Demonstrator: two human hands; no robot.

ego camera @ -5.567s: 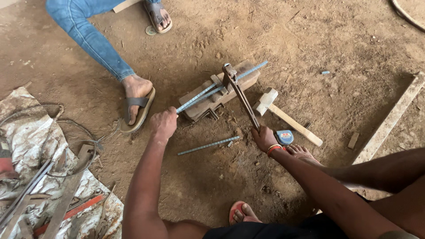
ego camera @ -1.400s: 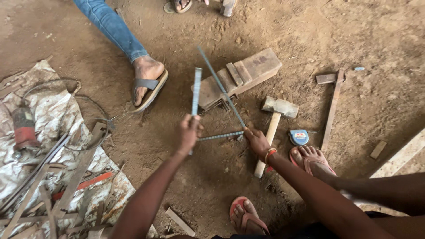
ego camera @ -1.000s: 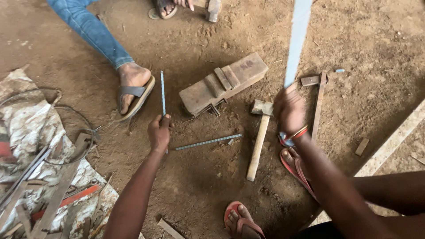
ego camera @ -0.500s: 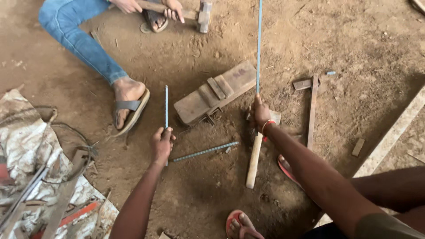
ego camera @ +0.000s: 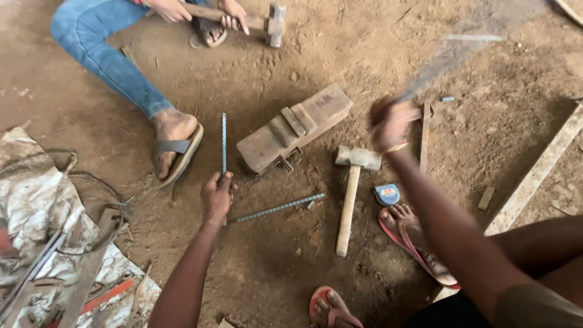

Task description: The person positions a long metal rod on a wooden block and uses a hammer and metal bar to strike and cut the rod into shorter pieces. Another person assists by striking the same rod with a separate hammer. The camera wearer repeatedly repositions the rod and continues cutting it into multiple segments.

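Change: half a second ago the right hand (ego camera: pixel 392 121) held its long metal bar (ego camera: pixel 461 58) straight up beside the block; now the bar swings out to the upper right, smeared by motion, and the hand has lifted away from the hammer head. The left hand (ego camera: pixel 217 195) keeps its short rod (ego camera: pixel 223 144) upright as before.
Fingers: left fingers are closed round the foot of the short rod; right fingers are wrapped round the lower end of the long bar, though blur hides the detail.
Materials: the short rod is thin, ribbed, grey steel. A second ribbed rod (ego camera: pixel 280 207) lies flat on the dirt floor (ego camera: pixel 364 54), just right of the left hand. The block (ego camera: pixel 295 128) is heavy, rusty brown, rectangular, with a raised strap across its top.
Counts: two hammers, a wooden-handled one (ego camera: pixel 351 194) lying by the block and a sledgehammer (ego camera: pixel 267 21) gripped by another person's two hands. One round blue tape measure (ego camera: pixel 387 194) sits beside a sandalled foot.
Left edge: a crumpled pale tarp (ego camera: pixel 36 206) carries scrap strips and wire.
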